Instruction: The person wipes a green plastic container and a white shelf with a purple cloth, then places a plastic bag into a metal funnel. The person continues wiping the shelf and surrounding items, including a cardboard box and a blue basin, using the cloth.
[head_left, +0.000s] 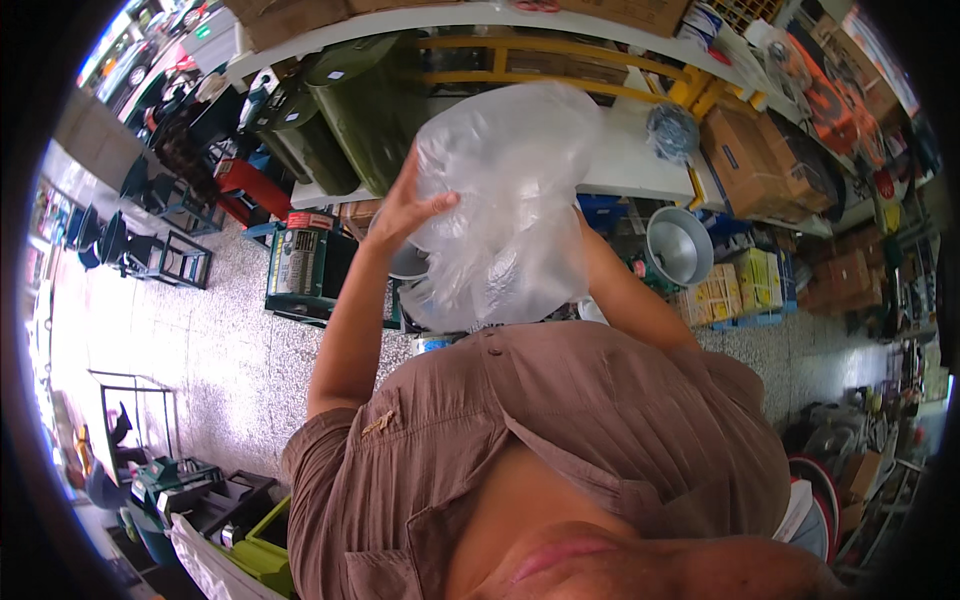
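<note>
A puffed, crumpled translucent plastic bag (510, 202) is held up in front of my chest. My left hand (412, 202) grips its left side, with the thumb across the near face and the fingers around the edge. My right forearm (634, 289) reaches up to the bag's right side. The right hand itself is mostly hidden behind the plastic, so its grip does not show. Whitish shapes show through the film, but I cannot tell whether they are contents or folds.
Beyond the bag stands a white shelf (622, 161) with olive-green metal canisters (367, 112) at its left. Lower right are a round metal pot (679, 246) and cardboard boxes (757, 161). A green boxed machine (300, 262) stands left on the speckled floor (232, 330).
</note>
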